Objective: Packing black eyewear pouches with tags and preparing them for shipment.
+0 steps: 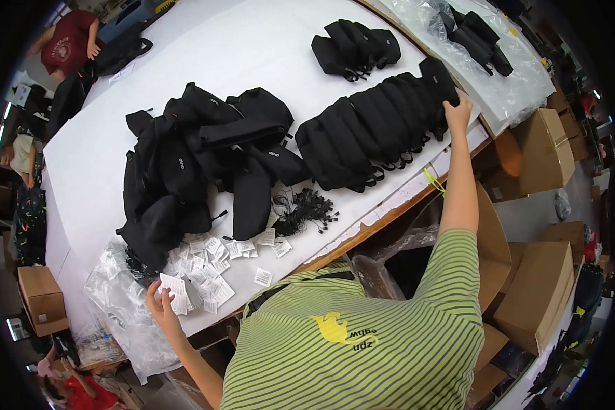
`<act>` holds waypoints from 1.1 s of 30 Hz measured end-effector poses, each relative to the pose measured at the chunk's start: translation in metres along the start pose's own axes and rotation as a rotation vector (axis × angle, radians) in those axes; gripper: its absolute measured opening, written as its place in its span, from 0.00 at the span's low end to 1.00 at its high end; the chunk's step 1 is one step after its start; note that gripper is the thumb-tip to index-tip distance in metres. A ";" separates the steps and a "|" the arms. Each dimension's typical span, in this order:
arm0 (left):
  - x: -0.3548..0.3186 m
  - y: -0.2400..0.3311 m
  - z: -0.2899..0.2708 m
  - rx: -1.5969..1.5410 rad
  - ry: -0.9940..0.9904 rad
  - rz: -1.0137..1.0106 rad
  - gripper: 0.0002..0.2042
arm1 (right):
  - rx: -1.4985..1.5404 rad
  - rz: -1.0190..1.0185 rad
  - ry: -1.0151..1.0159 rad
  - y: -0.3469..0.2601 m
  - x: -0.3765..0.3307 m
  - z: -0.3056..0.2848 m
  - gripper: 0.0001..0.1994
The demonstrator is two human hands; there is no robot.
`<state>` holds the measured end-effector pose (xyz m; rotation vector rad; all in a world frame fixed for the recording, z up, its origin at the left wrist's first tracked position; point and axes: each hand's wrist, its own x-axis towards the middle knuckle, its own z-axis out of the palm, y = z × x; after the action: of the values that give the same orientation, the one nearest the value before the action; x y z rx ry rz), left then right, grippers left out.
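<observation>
Leftmost, a brown cardboard box (41,295) is seen on the floor beside the white table (239,48), with other people at the far-left edge. At the table's near-left corner crumpled clear plastic bags (116,301) are spread, and over them the left hand (162,301) is held, its fingers curled around a small stack of white paper tags (174,292). More white rectangular tags (215,263) are scattered loosely just beside that stack, toward the table's near edge. Behind them a loose heap of black pouches (198,164) is piled, and a tangle of black string loops (304,210) lies to its right. Further right, a neat overlapping row of black pouches (376,130) is laid diagonally across the table; its far end is gripped by the right hand (458,113), fingers closed over the last pouch, arm fully stretched. A smaller group of black pouches (355,48) sits behind the row. A strip of white rectangular labels (403,195) runs along the wooden table edge, with a yellow tie (434,181) hanging there. At upper right, a clear plastic sheet (506,89) holds further black items. Below the table edge on the right, several open brown cartons (540,287) are stacked. A green striped shirt (362,335) fills the lower middle.
</observation>
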<state>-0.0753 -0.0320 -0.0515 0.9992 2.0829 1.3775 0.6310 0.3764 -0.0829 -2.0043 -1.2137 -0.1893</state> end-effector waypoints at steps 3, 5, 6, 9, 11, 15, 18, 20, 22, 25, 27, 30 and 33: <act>-0.001 0.004 -0.001 -0.013 -0.027 -0.009 0.14 | 0.195 0.162 -0.085 -0.003 -0.003 0.022 0.27; -0.002 0.004 -0.003 -0.012 -0.014 -0.019 0.14 | 0.376 0.238 -0.122 -0.004 -0.005 0.031 0.27; -0.004 0.003 -0.005 -0.017 -0.003 -0.033 0.13 | 0.482 0.330 -0.146 -0.007 -0.005 0.033 0.26; -0.006 0.001 -0.011 -0.036 0.014 -0.058 0.13 | 0.940 0.557 -0.185 -0.008 -0.011 0.034 0.25; -0.008 0.001 -0.011 -0.059 0.027 -0.081 0.14 | 1.292 0.684 -0.198 -0.008 -0.015 0.034 0.25; -0.009 0.007 -0.006 -0.073 0.049 -0.099 0.13 | 0.699 0.349 -0.137 -0.009 -0.030 0.037 0.25; -0.009 0.004 -0.006 -0.084 0.041 -0.105 0.14 | 0.757 0.475 -0.026 -0.008 -0.033 0.039 0.25; -0.009 0.003 -0.006 -0.093 0.029 -0.109 0.14 | 0.743 0.496 -0.005 0.001 -0.035 0.042 0.25; -0.010 0.004 -0.006 -0.102 0.029 -0.114 0.14 | 0.727 0.520 0.009 -0.001 -0.039 0.042 0.25; -0.014 0.003 -0.007 -0.081 0.054 -0.140 0.13 | 0.558 0.284 -0.092 -0.021 -0.057 0.036 0.27; -0.017 -0.002 -0.011 -0.059 0.060 -0.133 0.13 | 0.337 0.101 -0.184 -0.019 -0.062 0.042 0.32; -0.012 -0.011 -0.015 -0.020 0.062 -0.111 0.13 | 0.063 0.068 -0.338 0.023 -0.049 0.053 0.33; -0.010 0.005 0.001 0.629 0.017 0.172 0.19 | -0.279 0.120 -0.388 0.046 -0.031 0.040 0.35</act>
<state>-0.0663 -0.0379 -0.0479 1.4355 2.5558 0.7964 0.6419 0.3708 -0.1499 -2.4299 -1.3549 0.1026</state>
